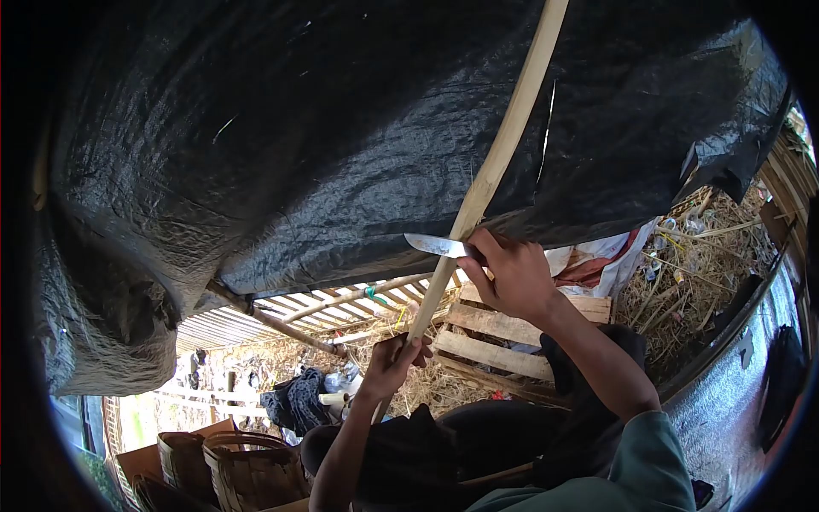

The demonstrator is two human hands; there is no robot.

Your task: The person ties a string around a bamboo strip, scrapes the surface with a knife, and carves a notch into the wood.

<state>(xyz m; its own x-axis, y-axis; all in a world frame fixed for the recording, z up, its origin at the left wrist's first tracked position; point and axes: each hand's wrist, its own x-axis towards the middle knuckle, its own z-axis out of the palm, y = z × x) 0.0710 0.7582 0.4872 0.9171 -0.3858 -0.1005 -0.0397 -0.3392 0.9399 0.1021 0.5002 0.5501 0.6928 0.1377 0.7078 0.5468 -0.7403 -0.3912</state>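
Note:
A long pale strip of wood or bamboo (503, 145) runs from the top edge down to the lower middle. My left hand (396, 363) is closed around its lower part. Higher up, my right hand (512, 271) grips a knife (435, 245) by its handle, which the fingers hide. The blade lies across the strip and points left, touching or very near its surface. The strip's lower end, past my left hand, is partly hidden.
Black plastic sheeting (358, 171) hangs across the upper view. Below are a slatted wooden pallet (499, 324), straw with litter (682, 290), woven baskets (256, 478) at lower left, and a dark patterned cloth (296, 399). A silvery sheet (725, 418) curves along the right.

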